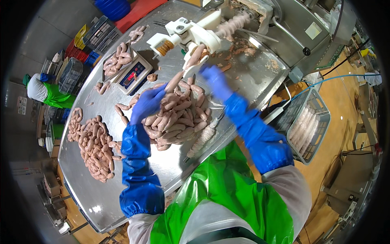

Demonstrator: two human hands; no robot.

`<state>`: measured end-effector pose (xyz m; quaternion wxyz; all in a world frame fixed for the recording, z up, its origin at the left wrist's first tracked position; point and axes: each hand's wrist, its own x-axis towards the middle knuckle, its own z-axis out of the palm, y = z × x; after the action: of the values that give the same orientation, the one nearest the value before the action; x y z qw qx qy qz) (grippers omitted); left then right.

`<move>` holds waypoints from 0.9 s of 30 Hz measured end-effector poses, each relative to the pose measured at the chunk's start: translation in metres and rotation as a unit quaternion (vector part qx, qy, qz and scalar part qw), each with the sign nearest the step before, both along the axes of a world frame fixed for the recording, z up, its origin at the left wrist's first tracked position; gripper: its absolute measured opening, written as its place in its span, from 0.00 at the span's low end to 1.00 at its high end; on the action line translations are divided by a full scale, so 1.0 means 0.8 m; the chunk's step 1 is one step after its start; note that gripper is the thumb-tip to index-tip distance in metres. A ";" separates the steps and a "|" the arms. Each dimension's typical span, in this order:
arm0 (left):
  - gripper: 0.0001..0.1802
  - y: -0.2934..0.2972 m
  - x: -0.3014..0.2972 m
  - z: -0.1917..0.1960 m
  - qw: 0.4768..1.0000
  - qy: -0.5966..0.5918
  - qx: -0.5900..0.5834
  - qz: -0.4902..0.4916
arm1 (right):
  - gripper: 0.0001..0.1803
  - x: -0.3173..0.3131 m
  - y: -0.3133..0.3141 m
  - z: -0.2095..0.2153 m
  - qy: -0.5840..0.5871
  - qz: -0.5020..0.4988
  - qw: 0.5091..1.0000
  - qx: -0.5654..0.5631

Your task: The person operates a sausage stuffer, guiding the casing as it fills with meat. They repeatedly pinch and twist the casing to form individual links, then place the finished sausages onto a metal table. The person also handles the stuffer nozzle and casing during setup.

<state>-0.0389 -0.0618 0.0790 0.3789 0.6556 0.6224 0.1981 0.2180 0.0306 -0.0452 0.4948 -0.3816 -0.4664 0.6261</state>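
Observation:
My left hand [149, 101], in a purple glove, has its fingers closed at the lower end of a pale sausage [174, 82] in a string of links. The string leads up to the white plastic head [203, 34] of a filling machine, where another link [196, 55] sits by a white paddle-shaped guide [196, 67]. Just right of that guide is my right hand [216, 83], also purple-gloved; motion blurs its fingers, so their grip is unclear. Beneath both hands lies a large heap of linked sausages [174, 122]. A wrinkled casing stick [204, 138] rests along its right side.
The steel table [97, 207] carries a second sausage pile [92, 148] at left and a digital scale [132, 75] with a loaded tray. Meat scraps lie below the machine. A grey crate [315, 140] of casings stands right. Another person [53, 91] works at far left.

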 end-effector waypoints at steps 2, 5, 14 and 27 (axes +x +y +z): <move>0.22 -0.037 -0.041 0.004 0.983 -0.026 -0.161 0.080 | 0.11 0.088 0.101 0.043 0.061 -0.119 0.988 -0.080; 0.21 -0.066 -0.090 -0.006 0.963 0.122 -0.215 0.108 | 0.15 0.149 0.191 0.064 0.078 -0.262 0.962 -0.020; 0.20 -0.005 0.015 -0.053 0.919 0.102 0.356 0.134 | 0.13 0.190 0.234 0.063 0.054 -0.078 0.988 0.118; 0.19 0.135 0.174 -0.034 0.863 0.183 0.456 0.114 | 0.18 0.231 0.270 0.064 -0.065 0.115 0.984 0.123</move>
<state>0.1003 0.0463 0.0516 -0.1086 0.7040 0.5911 0.3785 0.4032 0.2468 0.0060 0.4313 -0.3021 -0.6115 0.5905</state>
